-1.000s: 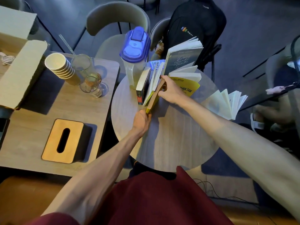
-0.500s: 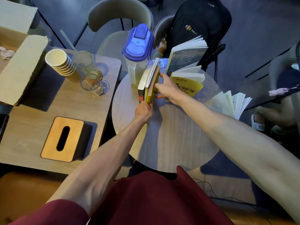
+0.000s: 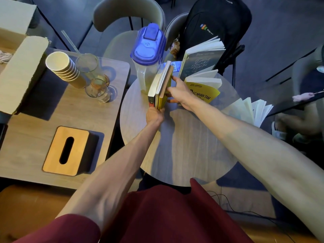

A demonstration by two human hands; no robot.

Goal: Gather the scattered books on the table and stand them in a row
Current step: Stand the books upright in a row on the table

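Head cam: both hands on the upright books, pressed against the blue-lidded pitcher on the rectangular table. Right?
Wrong table. In the head view the left hand and right hand do hold the upright books beside the blue-lidded pitcher, but all of it stands on the round table, not the rectangular one.

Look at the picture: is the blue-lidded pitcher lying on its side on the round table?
No, the pitcher stands upright on the round table, right beside the standing books.
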